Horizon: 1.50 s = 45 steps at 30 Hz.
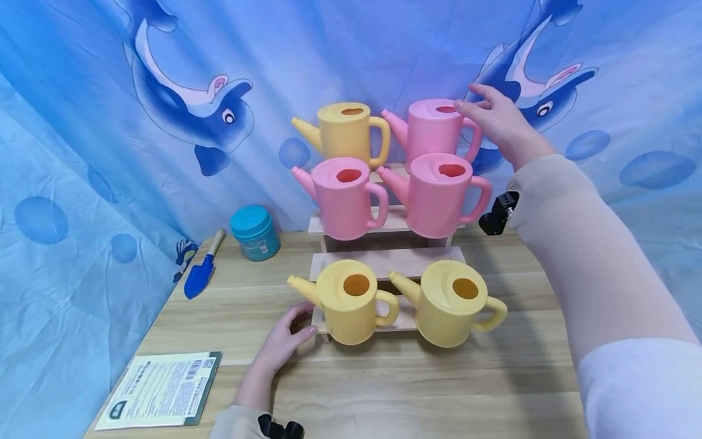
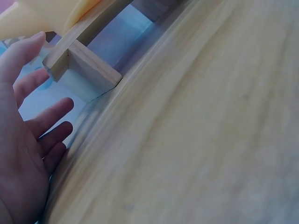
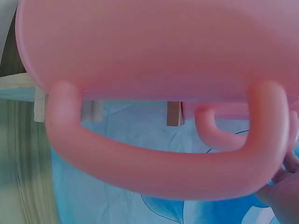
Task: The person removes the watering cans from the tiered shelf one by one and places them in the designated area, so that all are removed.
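Observation:
My right hand (image 1: 501,122) is at the back pink watering can (image 1: 433,131) on the top step, its fingertips by the rim above the handle. In the right wrist view, a nearer pink watering can (image 3: 154,51) partly hides that hand (image 3: 285,191). My left hand (image 1: 285,338) lies by the left end of the wooden stepped stand (image 1: 384,265), beside a yellow watering can (image 1: 348,311). In the left wrist view its fingers are spread and loosely bent, the thumb near the stand's end; whether they touch it I cannot tell.
Another yellow can (image 1: 450,311) shares the bottom step. A pink can (image 1: 342,204) stands mid-left, a yellow one (image 1: 345,134) behind it. On the left lie a teal jar (image 1: 255,235), a blue trowel (image 1: 200,274) and a printed booklet (image 1: 161,390). A dolphin curtain (image 1: 351,55) hangs behind.

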### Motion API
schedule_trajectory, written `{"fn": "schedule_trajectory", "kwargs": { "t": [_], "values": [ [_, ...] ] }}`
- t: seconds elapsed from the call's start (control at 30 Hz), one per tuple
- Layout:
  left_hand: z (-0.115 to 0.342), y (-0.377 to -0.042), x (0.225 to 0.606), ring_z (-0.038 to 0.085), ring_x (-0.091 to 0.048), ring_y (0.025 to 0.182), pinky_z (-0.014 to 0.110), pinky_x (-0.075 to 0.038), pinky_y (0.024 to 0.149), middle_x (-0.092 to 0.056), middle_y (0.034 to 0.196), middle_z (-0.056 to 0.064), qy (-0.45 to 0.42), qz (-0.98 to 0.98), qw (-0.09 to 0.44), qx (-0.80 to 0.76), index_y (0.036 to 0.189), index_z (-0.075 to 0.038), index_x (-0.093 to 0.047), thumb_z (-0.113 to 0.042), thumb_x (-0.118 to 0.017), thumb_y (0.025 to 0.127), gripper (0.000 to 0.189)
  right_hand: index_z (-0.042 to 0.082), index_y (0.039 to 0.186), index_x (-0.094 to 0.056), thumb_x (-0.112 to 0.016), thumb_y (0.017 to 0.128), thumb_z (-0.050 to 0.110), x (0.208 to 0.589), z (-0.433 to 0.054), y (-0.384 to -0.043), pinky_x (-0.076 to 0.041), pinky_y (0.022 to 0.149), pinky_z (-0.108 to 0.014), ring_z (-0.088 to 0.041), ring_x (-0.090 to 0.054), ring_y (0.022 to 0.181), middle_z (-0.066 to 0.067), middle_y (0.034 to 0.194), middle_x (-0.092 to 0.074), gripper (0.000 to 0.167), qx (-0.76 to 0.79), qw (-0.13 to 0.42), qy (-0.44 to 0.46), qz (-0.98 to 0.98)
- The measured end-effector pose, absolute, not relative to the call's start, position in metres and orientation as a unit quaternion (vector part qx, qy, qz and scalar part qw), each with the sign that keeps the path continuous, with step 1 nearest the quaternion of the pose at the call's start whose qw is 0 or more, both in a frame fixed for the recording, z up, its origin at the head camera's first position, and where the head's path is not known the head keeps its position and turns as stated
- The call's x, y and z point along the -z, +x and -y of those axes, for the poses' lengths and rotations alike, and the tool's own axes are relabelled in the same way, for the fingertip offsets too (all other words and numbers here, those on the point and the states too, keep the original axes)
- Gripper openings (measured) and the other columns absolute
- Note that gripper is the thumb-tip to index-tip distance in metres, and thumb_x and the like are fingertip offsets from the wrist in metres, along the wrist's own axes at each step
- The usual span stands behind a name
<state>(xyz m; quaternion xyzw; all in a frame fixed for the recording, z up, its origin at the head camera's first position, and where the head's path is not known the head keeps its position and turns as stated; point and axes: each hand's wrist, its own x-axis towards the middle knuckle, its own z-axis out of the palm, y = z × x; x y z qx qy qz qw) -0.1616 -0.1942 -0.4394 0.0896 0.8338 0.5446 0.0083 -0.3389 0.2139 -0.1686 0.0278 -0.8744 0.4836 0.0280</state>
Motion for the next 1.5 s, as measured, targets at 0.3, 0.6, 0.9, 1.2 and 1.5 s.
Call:
{"fn": "schedule_trajectory", "kwargs": {
  "t": [0.3, 0.6, 0.9, 1.2, 1.5],
  "values": [
    [0.191, -0.166, 0.442, 0.034, -0.044, 0.123, 0.049, -0.033, 0.103, -0.050, 0.132, 0.016, 0.083, -0.833, 0.007, -0.548, 0.132, -0.002, -0.048, -0.018, -0.066, 0.087, 0.051, 0.045, 0.147, -0.010, -0.050, 0.079, 0.069, 0.172, -0.211, -0.349, -0.014, 0.106, -0.061, -0.029, -0.017, 0.140, 0.001, 0.156, -0.015, 0.083, -0.479, 0.026, 0.035, 0.877],
    [0.191, -0.165, 0.441, 0.034, -0.044, 0.123, 0.049, -0.034, 0.103, -0.050, 0.132, 0.016, 0.086, -0.845, 0.008, -0.528, 0.133, -0.003, -0.047, -0.020, -0.066, 0.088, 0.051, 0.047, 0.146, -0.009, -0.052, 0.076, 0.070, 0.181, -0.208, -0.354, -0.018, 0.107, -0.058, -0.032, -0.027, 0.136, 0.001, 0.155, -0.016, 0.086, -0.495, 0.004, 0.039, 0.868],
    [0.196, -0.173, 0.459, 0.032, -0.045, 0.122, 0.051, -0.033, 0.102, -0.051, 0.131, 0.015, 0.101, -0.845, -0.016, -0.525, 0.132, -0.004, -0.049, -0.019, -0.065, 0.088, 0.050, 0.037, 0.149, -0.014, -0.050, 0.079, 0.067, 0.180, -0.209, -0.354, -0.032, 0.101, -0.051, -0.027, -0.045, 0.109, -0.010, 0.134, -0.038, 0.084, -0.497, 0.006, 0.049, 0.866],
    [0.201, -0.181, 0.476, 0.026, -0.047, 0.121, 0.048, -0.034, 0.102, -0.054, 0.129, 0.008, 0.117, -0.843, -0.032, -0.524, 0.131, -0.010, -0.051, -0.026, -0.068, 0.086, 0.050, 0.042, 0.148, -0.014, -0.049, 0.076, 0.071, 0.182, -0.214, -0.353, -0.029, 0.103, -0.054, -0.024, -0.042, 0.108, -0.008, 0.143, -0.029, 0.086, -0.486, -0.005, 0.041, 0.873],
    [0.202, -0.179, 0.473, 0.027, -0.047, 0.121, 0.048, -0.034, 0.102, -0.055, 0.128, 0.009, 0.110, -0.844, -0.032, -0.523, 0.131, -0.010, -0.051, -0.026, -0.068, 0.086, 0.050, 0.040, 0.148, -0.020, -0.051, 0.077, 0.068, 0.183, -0.220, -0.352, -0.038, 0.093, -0.043, -0.019, -0.042, 0.099, -0.007, 0.134, -0.032, 0.082, -0.506, 0.013, 0.033, 0.862]
  ]
}}
